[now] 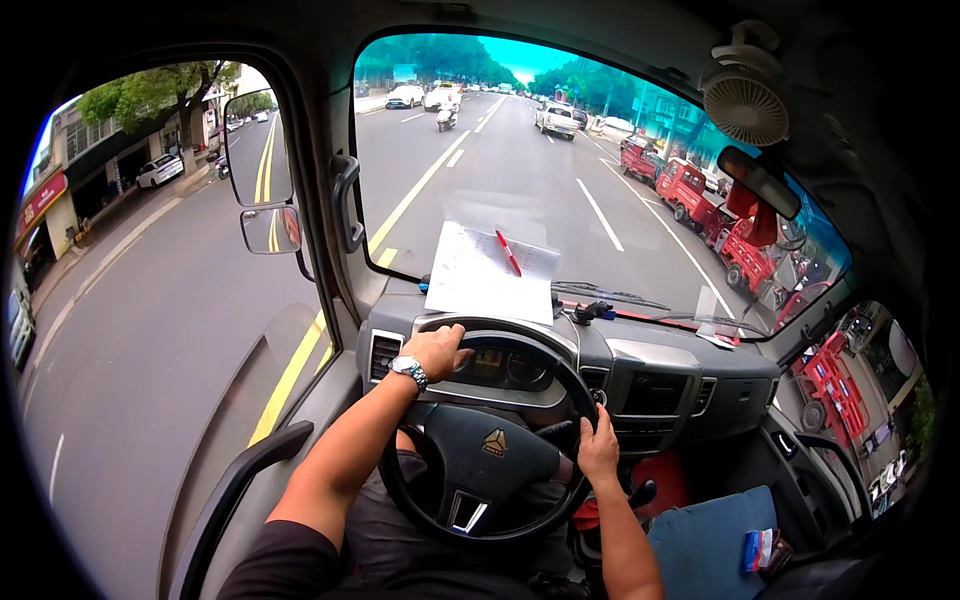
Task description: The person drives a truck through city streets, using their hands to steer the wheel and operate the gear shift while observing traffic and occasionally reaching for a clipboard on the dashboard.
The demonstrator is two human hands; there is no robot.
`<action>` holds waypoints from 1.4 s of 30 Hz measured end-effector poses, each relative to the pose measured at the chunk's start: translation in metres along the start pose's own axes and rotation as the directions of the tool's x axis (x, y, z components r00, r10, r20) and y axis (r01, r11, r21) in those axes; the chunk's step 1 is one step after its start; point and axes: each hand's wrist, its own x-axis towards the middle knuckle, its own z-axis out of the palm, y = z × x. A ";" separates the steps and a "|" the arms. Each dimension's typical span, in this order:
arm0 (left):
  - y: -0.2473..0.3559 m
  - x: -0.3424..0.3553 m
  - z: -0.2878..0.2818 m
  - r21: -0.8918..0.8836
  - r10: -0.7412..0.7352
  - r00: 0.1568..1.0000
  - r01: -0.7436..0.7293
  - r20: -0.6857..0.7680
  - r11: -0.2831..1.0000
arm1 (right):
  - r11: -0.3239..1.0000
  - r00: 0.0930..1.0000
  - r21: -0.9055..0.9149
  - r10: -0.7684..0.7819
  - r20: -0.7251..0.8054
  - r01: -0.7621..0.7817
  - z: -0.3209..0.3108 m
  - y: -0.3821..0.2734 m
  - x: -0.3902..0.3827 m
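Observation:
A black steering wheel [545, 350] with a gold emblem on its hub sits in front of me. My left hand [437, 352], with a metal watch [408, 372] on the wrist, is closed over the upper left of the rim. On the right side of the rim, my right hand [598, 446] is closed round it, thumb upward; part of its fingers is hidden. Behind the wheel, the instrument cluster [500, 367] shows through. White papers [480, 275] lie on the dashboard top with a red pen [509, 253] on them.
Through the windscreen, a white pickup [556, 119] is ahead and a scooter [447, 118] is left of the yellow line. Red three-wheeled trucks [684, 187] line the right roadside. Side mirrors [262, 150] hang at left. A gear lever [643, 493] and blue seat [705, 540] are at right.

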 end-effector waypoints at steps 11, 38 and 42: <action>0.000 -0.001 0.002 -0.003 -0.019 1.000 0.019 -0.008 1.000 | 1.000 1.000 0.001 0.024 0.010 -0.024 -0.003 -0.006 0.001; -0.008 -0.034 0.009 -0.069 -0.127 0.985 0.120 -0.116 0.990 | 0.988 0.986 0.015 -0.154 0.071 0.153 -0.004 -0.009 0.039; -0.013 -0.038 0.017 -0.053 -0.131 0.978 0.124 -0.164 0.991 | 0.984 0.980 0.002 -0.180 0.083 0.181 -0.003 -0.012 0.048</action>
